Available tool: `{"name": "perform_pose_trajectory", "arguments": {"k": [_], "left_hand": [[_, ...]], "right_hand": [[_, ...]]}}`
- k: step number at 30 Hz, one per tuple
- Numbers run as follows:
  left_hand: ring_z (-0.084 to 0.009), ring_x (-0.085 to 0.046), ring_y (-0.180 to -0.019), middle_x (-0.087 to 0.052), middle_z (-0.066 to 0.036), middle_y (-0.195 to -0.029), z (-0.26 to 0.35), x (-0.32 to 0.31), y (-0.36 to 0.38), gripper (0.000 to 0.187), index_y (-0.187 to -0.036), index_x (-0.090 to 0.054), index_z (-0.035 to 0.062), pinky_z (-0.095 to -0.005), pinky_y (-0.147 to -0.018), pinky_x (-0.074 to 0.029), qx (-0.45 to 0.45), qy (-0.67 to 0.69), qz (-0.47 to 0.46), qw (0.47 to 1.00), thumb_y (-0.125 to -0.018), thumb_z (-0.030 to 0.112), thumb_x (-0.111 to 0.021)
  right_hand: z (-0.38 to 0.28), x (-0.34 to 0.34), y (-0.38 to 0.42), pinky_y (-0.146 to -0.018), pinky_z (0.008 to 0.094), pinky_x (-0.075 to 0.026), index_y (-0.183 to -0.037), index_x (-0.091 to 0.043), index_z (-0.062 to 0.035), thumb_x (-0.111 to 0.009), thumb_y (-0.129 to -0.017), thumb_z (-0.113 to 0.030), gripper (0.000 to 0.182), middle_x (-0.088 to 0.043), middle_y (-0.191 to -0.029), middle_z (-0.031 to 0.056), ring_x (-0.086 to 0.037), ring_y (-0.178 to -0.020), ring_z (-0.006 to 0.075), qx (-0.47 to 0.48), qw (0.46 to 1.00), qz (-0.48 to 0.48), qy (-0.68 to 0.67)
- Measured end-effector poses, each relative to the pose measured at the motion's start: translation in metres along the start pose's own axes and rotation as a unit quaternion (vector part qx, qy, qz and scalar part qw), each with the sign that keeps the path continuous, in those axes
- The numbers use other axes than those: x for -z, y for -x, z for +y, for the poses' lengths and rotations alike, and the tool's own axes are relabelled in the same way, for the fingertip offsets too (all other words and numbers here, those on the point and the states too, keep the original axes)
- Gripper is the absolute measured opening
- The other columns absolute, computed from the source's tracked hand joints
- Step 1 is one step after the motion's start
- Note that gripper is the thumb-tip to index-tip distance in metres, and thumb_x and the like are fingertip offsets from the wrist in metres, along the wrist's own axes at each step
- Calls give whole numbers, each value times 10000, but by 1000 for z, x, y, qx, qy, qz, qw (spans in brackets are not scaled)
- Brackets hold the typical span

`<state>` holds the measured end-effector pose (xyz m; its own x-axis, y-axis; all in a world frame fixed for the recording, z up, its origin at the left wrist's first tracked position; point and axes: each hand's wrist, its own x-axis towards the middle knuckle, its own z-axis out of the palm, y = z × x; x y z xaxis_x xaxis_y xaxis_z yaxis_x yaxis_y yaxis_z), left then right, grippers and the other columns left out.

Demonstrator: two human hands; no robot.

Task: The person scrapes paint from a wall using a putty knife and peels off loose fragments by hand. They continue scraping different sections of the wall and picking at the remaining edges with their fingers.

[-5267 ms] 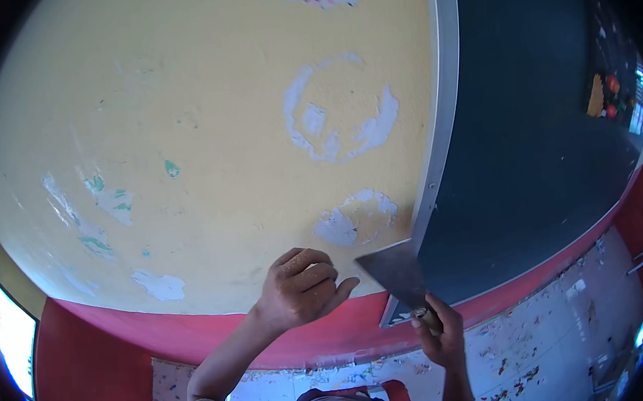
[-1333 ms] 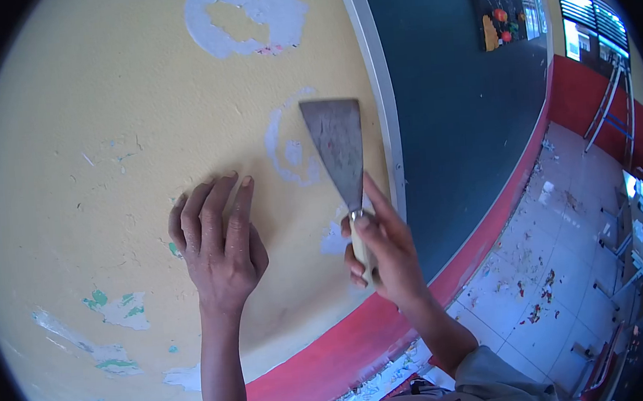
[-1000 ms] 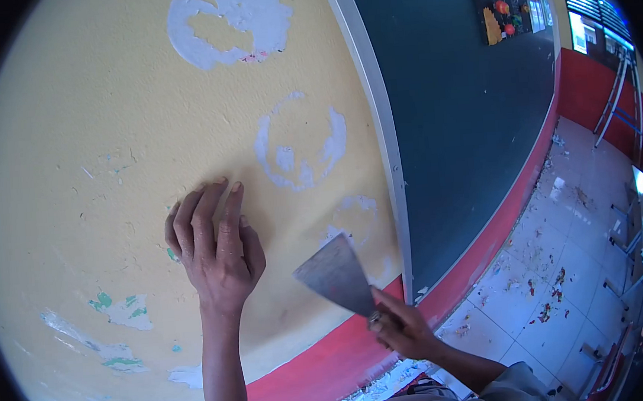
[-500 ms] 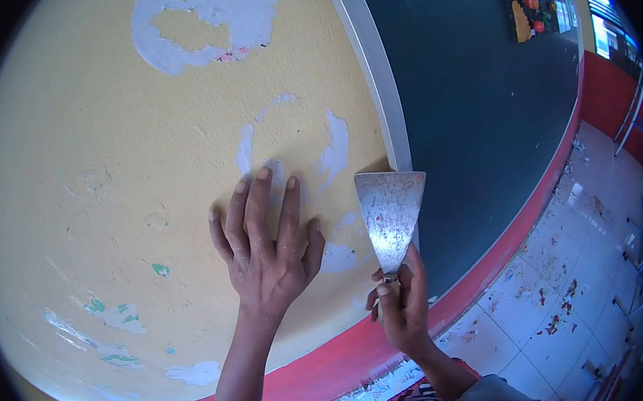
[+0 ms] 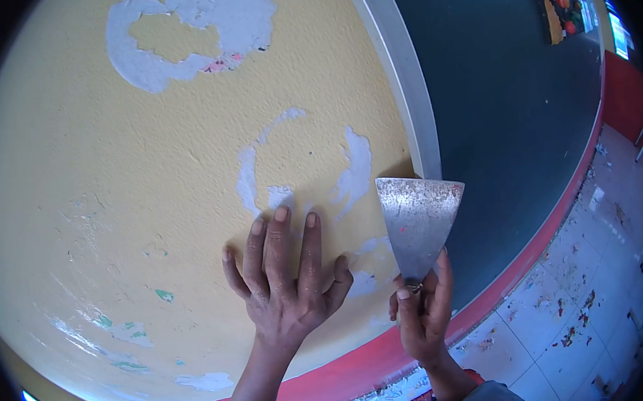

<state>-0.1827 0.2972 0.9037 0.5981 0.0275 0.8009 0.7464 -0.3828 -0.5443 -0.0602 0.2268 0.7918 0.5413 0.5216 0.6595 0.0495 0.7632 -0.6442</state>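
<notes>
My left hand point(image 5: 286, 285) rests against the yellow wall point(image 5: 184, 158) with its fingers spread, holding nothing. Its fingertips lie just below a ring of bare pale patches point(image 5: 355, 168). To the right, my right hand point(image 5: 426, 312) grips a metal scraper point(image 5: 421, 219) by its handle, blade pointing up. The wide blade edge overlaps the grey frame of the dark board in view; whether it touches is hard to tell. A larger peeled patch point(image 5: 241, 16) shows at the top of the wall.
A dark board point(image 5: 509, 113) with a grey frame point(image 5: 393, 46) fills the right side. Below runs a red band point(image 5: 334, 375) of wall. Paint flakes point(image 5: 569, 325) lie scattered on the tiled floor point(image 5: 510, 336). Windows point(image 5: 617, 34) show at the far right.
The view has shifted, so the wall and board appear farther right. My left hand sits lower relative to the ring of patches. The scraper blade has tilted slightly.
</notes>
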Motion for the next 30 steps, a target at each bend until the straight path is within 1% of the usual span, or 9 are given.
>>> {"name": "perform_pose_trajectory", "arguments": {"k": [5, 8, 11, 12, 15, 18, 22, 25, 30], "left_hand": [[-361, -408, -1232, -428, -184, -1345, -1, -1, 1, 551, -1230, -549, 76, -552, -1046, -244, 2, 7, 20, 1000, -804, 423, -595], [-336, -421, -1216, -436, -156, -1322, -7, -8, 9, 524, -1246, -519, 169, -565, -1042, -272, -1, 105, 114, 988, -791, 412, -610], [-254, -451, -1208, -490, -11, -1285, -7, -6, 23, 418, -1174, -568, 392, -557, -1077, -274, -29, 211, 178, 961, -771, 412, -678], [-234, -452, -1206, -483, 24, -1291, -9, -2, 27, 408, -1147, -565, 433, -536, -1089, -280, -41, 239, 145, 959, -762, 443, -699], [-218, -455, -1209, -481, 34, -1292, -12, 2, 25, 369, -1132, -588, 428, -518, -1084, -298, -65, 253, 132, 956, -781, 495, -679], [-201, -459, -1219, -499, 37, -1282, -4, 11, 18, 374, -1107, -631, 389, -502, -1089, -297, -26, 271, 117, 955, -758, 508, -694], [-174, -474, -1221, -530, 20, -1264, -2, 17, 18, 351, -1076, -677, 279, -445, -1052, -354, -113, 190, 66, 973, -750, 405, -707], [-175, -534, -1161, -580, 7, -1194, -8, 9, 13, 289, -1023, -704, 207, -398, -982, -428, -129, 192, 65, 971, -744, 286, -713], [-186, -623, -1029, -642, -2, -1050, -9, 7, 2, 219, -906, -724, 147, -362, -857, -501, -62, 232, 112, 964, -694, 204, -735]], "right_hand": [[-4, 22, 7, -684, 257, -482, -1393, -239, 110, -490, -866, 63, 586, -589, -1031, 222, -621, -786, 202, 1, 994, -84, 63], [-17, 35, 2, -694, 301, -519, -1355, -375, 69, -527, -798, 87, 578, -610, -967, 213, -653, -847, 271, 19, 985, -133, 107], [-52, 51, -26, -665, 336, -546, -1313, -474, 5, -564, -768, 84, 558, -628, -959, 188, -670, -815, 293, 83, 939, -268, 198], [-65, 56, -30, -651, 357, -557, -1286, -524, -44, -586, -742, 87, 563, -641, -1003, 177, -680, -765, 286, 58, 931, -285, 223], [-87, 67, -39, -636, 324, -545, -1296, -502, -7, -593, -765, 73, 545, -635, -1041, 208, -675, -700, 257, 85, 900, -346, 250], [-82, 71, -23, -617, 288, -528, -1349, -427, 24, -582, -822, 37, 549, -629, -1072, 211, -660, -702, 193, 1, 925, -340, 169], [-59, 42, -5, -553, 254, -491, -1465, -185, 2, -474, -950, -67, 596, -575, -1172, 204, -596, -671, 136, -161, 958, -233, -53], [-61, 19, -10, -525, 243, -481, -1473, -171, -20, -453, -965, -93, 586, -547, -1200, 213, -582, -648, 138, -205, 952, -198, -114], [-62, 11, -2, -419, 229, -430, -1493, -84, -68, -479, -944, -126, 679, -555, -975, 169, -531, -513, 124, -294, 894, -180, -286]]}}
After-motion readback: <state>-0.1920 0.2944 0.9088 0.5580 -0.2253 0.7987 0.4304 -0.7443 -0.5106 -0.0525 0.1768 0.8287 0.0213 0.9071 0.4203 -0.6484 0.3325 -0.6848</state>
